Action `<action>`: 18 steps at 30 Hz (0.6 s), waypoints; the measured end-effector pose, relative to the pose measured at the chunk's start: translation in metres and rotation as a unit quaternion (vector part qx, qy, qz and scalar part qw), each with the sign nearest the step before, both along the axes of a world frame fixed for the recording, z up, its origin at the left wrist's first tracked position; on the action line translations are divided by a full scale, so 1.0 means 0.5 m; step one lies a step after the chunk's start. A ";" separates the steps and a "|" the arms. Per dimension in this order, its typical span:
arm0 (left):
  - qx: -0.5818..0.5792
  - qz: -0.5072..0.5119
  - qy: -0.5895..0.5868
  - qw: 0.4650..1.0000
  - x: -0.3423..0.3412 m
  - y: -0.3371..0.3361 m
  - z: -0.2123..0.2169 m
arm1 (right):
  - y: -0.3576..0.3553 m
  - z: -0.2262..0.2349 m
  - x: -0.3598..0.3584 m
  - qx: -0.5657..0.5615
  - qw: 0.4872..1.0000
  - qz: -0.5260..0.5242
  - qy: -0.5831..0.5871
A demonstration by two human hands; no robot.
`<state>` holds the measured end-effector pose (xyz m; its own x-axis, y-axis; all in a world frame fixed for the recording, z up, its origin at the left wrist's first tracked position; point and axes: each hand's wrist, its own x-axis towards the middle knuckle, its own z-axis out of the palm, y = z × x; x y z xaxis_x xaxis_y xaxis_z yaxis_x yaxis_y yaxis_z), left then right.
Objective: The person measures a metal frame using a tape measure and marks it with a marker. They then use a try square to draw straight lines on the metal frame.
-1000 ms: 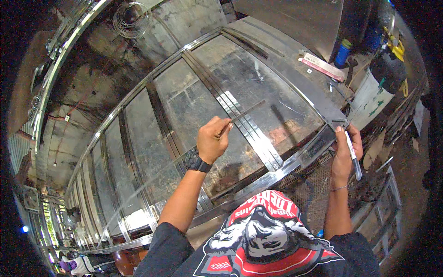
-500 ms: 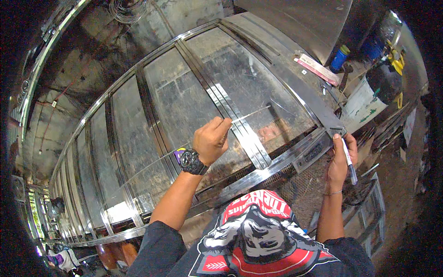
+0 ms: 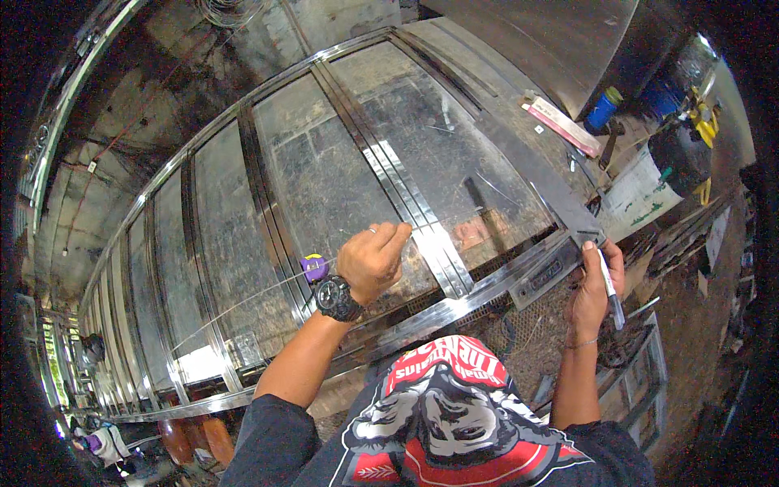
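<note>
My left hand (image 3: 371,261), with a black watch at the wrist, is closed in a pinch above the metal frame (image 3: 442,258). A thin pale rod (image 3: 251,303) runs from the left toward its fingers; the fist hides the part behind it. Just beyond the watch lies a purple and yellow tape measure (image 3: 313,267). At the right, my right hand (image 3: 591,284) is closed around a white marker pen (image 3: 608,284). Its thumb and fingers also touch the slotted near end of a flat grey metal bar (image 3: 586,234).
Shiny rails and dark crossbars divide the long frame, with scuffed board showing through. A pink and white box (image 3: 561,126), a blue can (image 3: 603,111) and a hammer (image 3: 612,142) sit at the far right. Another metal frame (image 3: 645,381) stands low on the right.
My left hand has shifted slightly lower, still pinched. The rod length that showed to the right of the fist no longer shows. The tape measure is less covered; my right hand stays on the bar's end.
</note>
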<state>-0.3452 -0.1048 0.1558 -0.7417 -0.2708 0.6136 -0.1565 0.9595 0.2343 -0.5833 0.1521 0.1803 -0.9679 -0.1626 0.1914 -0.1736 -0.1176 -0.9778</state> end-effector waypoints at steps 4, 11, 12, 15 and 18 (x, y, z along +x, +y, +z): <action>-0.008 -0.008 0.014 1.000 -0.001 0.007 -0.002 | 0.000 -0.001 -0.001 0.004 1.000 0.006 -0.008; -0.010 -0.002 0.011 1.000 0.001 0.029 0.002 | -0.003 -0.001 0.005 0.011 1.000 0.010 -0.012; -0.010 -0.003 0.011 1.000 0.000 0.032 0.004 | -0.003 -0.001 0.005 0.008 1.000 0.010 -0.010; -0.006 -0.005 0.022 1.000 -0.002 0.036 0.003 | 0.001 -0.008 0.004 0.015 0.999 0.023 -0.021; 0.003 -0.012 0.037 0.999 -0.004 0.036 -0.003 | 0.003 -0.010 0.002 0.012 0.999 0.030 -0.021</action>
<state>-0.3474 -0.0869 0.1541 -0.7001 -0.2571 0.6662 -0.1152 0.9614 0.2500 -0.5824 0.1538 0.1752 -0.9635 -0.2246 0.1456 -0.1251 -0.1029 -0.9868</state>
